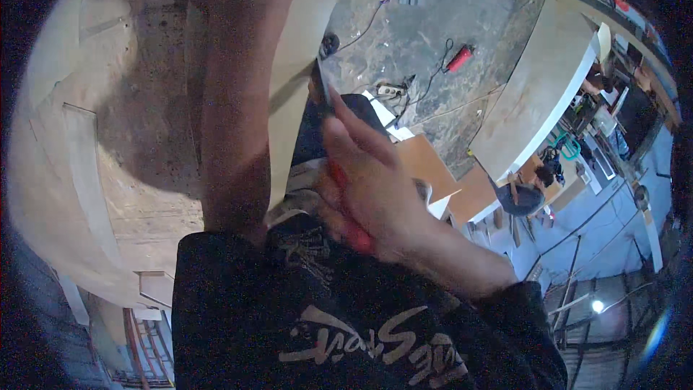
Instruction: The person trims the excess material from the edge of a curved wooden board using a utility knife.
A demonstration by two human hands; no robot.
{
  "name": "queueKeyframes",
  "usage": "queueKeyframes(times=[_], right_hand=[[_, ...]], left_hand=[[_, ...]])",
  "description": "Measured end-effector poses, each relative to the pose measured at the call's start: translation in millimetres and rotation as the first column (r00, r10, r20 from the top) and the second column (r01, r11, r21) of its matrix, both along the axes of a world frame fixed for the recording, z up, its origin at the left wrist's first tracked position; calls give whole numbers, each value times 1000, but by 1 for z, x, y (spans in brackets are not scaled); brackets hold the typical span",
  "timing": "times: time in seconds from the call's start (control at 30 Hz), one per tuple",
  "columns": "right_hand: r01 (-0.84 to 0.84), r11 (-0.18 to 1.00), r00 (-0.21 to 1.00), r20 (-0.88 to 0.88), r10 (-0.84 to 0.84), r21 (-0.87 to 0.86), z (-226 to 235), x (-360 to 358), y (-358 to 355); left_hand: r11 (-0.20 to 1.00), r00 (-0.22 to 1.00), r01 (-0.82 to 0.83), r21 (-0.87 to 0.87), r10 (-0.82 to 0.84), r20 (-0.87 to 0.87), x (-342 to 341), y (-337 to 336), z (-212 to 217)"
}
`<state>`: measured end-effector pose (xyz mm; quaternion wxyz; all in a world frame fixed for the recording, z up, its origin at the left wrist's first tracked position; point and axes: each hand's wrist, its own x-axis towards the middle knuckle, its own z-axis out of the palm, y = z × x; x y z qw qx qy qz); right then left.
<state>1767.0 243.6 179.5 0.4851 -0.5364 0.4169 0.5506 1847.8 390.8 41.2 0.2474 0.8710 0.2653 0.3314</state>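
Observation:
My right hand [386, 180] is closed around the red handle of a tool with a narrow, flat metal blade [323, 79]; the exact kind of tool is hard to tell. The blade points up and away from me, its tip at the edge of a long pale wooden board [307, 29]. My left forearm stretches forward across the board and the worktop [151, 224]. Its hand lies beyond the top of the picture, so its fingers do not show.
A red object [460, 58] with a dark cord and a power strip [390, 90] lie on the concrete floor. To the right stands a large pale panel [538, 90]. Brown boards [433, 173] and a dark round seat [521, 200] are nearer me, beside cluttered shelving.

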Motion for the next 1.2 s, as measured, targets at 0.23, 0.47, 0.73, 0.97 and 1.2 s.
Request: queueKeyframes(times=[0.23,0.47,0.73,0.97,1.2], right_hand=[[-100,995,994,-39,100,-8,1,11,-9],[-118,993,992,44,119,-19,-63,5,-1],[13,998,998,-66,-17,-57,-42,-12,0],[-61,997,998,11,62,-47,-8,-27,-16],[-66,991,991,-107,78,114,-4,0,-27]], left_hand=[[998,996,-34,-55,29,-83,-3,7,-2],[979,991,-45,-201,18,-132,3,-9,6],[843,998,-9,-537,-28,-61,-2,5,34],[982,990,-49,-181,24,-141,10,-10,11],[978,978,-119,-171,86,-189,-3,-3,21]])
